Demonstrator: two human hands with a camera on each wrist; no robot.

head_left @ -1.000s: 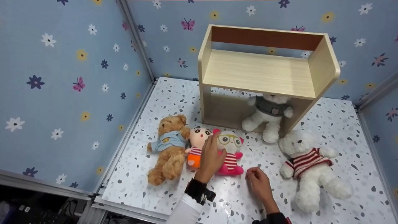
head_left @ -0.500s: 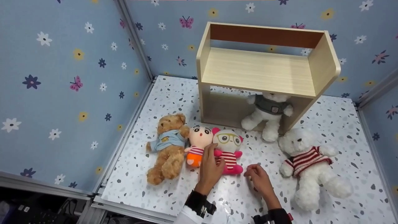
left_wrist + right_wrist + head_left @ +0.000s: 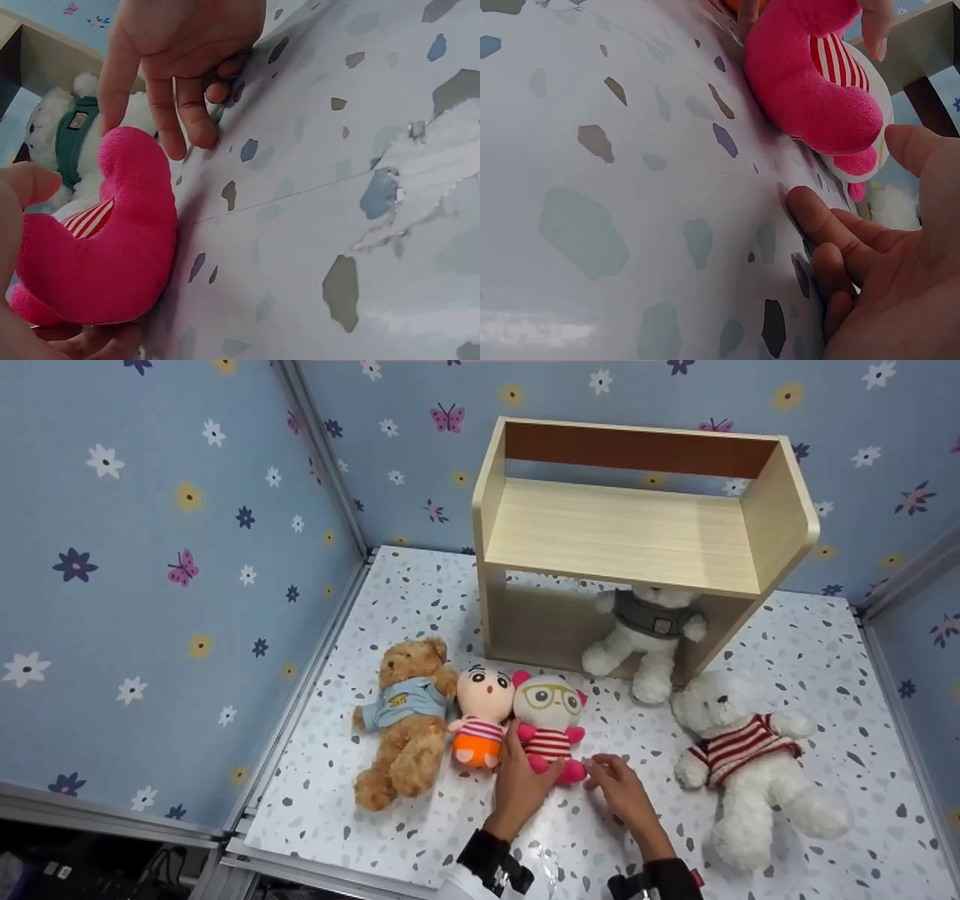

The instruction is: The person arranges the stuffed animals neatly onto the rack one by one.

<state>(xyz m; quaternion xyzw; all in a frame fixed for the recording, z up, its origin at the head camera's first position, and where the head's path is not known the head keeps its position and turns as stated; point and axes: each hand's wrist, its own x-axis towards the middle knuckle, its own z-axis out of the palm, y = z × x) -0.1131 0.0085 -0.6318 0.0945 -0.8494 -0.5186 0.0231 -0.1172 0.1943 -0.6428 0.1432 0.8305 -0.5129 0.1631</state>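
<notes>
- Your left hand (image 3: pixel 523 780) slid down off the pink doll's (image 3: pixel 550 725) head to its legs; face with glasses now uncovered.
- Your right hand (image 3: pixel 616 789) crept toward the doll's pink foot, fingertips just beside it.

Brown teddy bear (image 3: pixel 406 718) in blue shirt, doll in orange shorts (image 3: pixel 480 717) beside it, wooden shelf (image 3: pixel 634 533) sheltering grey-shirted white bear (image 3: pixel 646 639), striped-sweater white bear (image 3: pixel 750 761), speckled tabletop (image 3: pixel 420 607)

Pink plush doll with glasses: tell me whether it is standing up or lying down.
Lying down: the pink plush doll rests face-up on the speckled tabletop, left hand gripping its legs.
</notes>
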